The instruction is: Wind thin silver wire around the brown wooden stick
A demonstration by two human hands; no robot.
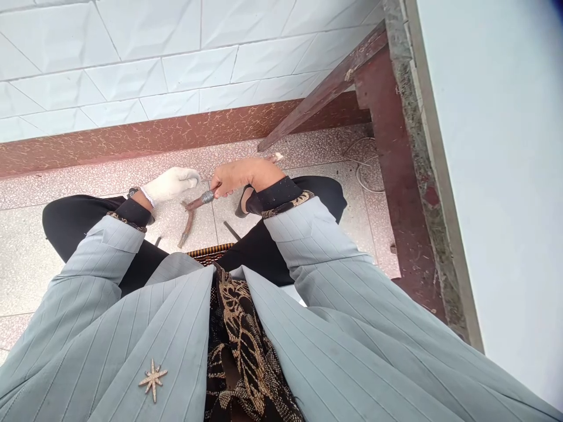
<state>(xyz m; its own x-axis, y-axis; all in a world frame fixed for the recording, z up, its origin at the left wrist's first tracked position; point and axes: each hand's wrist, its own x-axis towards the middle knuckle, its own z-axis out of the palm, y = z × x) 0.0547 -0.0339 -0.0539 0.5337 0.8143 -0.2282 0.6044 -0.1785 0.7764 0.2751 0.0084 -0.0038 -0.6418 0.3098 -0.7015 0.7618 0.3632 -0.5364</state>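
A white glove covers my left hand [170, 184], whose fingers are curled closed; I cannot make out whether anything small is pinched in them. My bare right hand [244, 176] wraps around the handle of a brown tool with a curved head [189, 220]. Grey binding rings the tool's neck just beyond my fingers, and the curved head hangs down to the left, below my gloved hand. The two hands are close together but apart, above the floor between my knees. A pale-tipped piece [275, 157] shows behind my right wrist; whether it belongs to the handle is unclear.
Beneath lies a speckled tile floor [26, 258]. A white tiled wall [132, 35] with a red-brown base strip [185, 130] stands ahead. On the right are a brown wooden table frame [387, 135] and a loop of pale wire [367, 176]. A woven seat edge [211, 252] shows below me.
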